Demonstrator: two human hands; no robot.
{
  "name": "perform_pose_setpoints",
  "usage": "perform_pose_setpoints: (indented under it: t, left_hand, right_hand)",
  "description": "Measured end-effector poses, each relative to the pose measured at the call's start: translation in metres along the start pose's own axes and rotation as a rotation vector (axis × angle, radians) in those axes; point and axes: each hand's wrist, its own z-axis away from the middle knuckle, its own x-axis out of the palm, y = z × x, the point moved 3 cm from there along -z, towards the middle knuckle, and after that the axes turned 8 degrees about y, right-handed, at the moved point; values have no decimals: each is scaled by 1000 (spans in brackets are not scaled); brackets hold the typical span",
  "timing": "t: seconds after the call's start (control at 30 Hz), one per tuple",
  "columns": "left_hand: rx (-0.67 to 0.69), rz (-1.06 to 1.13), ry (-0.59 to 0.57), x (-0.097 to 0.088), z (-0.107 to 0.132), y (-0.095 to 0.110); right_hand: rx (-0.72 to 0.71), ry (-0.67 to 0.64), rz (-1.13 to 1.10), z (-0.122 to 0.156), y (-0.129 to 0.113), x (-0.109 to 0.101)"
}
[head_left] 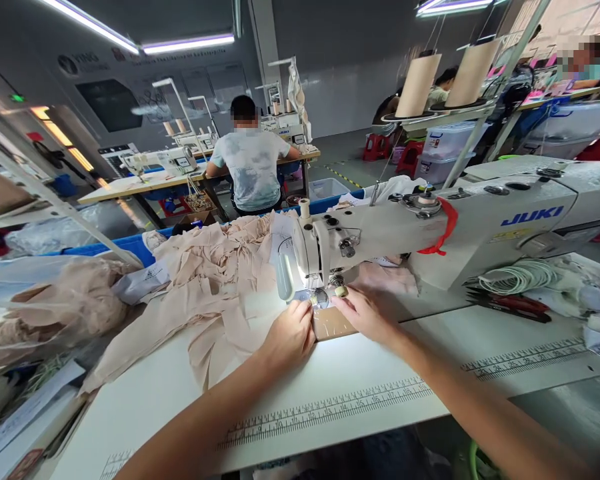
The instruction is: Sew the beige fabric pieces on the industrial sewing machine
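A white sewing machine [380, 230] stands before me, its lamp lighting the needle area. My left hand [291, 333] is closed at the left of the presser foot, fingertips pressed together; what lies in them is hidden. My right hand [365, 319] is at the right of the needle, thumb and fingers pinched beside a small pale knob [341, 291]; anything held is too small to make out. Between the hands is a flat tan patch [333, 325] with white thread bits on it. Beige fabric pieces [215, 267] lie heaped to the left of my left hand.
A printed ruler [330, 408] runs along the front of the white table. At right lie coiled pale cord [523, 277] and dark-tipped snips [510, 305]. A plastic bag of fabric [55, 307] sits at left. Another person [253, 160] sits at a machine ahead.
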Motion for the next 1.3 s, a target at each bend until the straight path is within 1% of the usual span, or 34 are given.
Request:
perform_pose_setpoints:
  t: [0.1,0.2,0.3,0.47,0.67,0.9,1.03,1.1,1.13,1.2,1.23,1.3]
  left_hand:
    - [10,-7,-10,0,-1,-1]
    - [18,-27,-18,1,0,-2]
    - [32,-45,-19,3,0,-2]
    - [33,-58,-17,5,-2,-3]
    - [1,-84,-59,5,-6,-7]
    - [-20,-84,-66,8,-5,-6]
    - [-57,-20,-56,3,-8,-10]
    - [-114,32,-35,-6,-9,-16]
    - [-170,41,-22,-11,-9,-22]
    - [-338,-6,-17,-23,-8,-35]
    - [-432,-57,-39,-29,-6,-41]
    - [-598,-159,-139,-37,-2,-51]
  right_hand:
    - [108,-45,-55,-13,7,4]
    - [132,-45,-51,-18,9,5]
    - [146,-29,-40,-14,7,4]
    - [135,-11,-35,-5,-1,3]
    - [148,-9,-43,-9,0,9]
    - [128,4,-72,-5,-2,-4]
    - [99,-7,-52,0,-4,-1]
    - [60,-29,15,2,-6,4]
    - [36,-37,51,3,-8,6]
    - [-16,-41,100,4,-16,8]
    - [-52,-49,108,5,-23,7]
    - [-146,-83,102,9,-40,6]
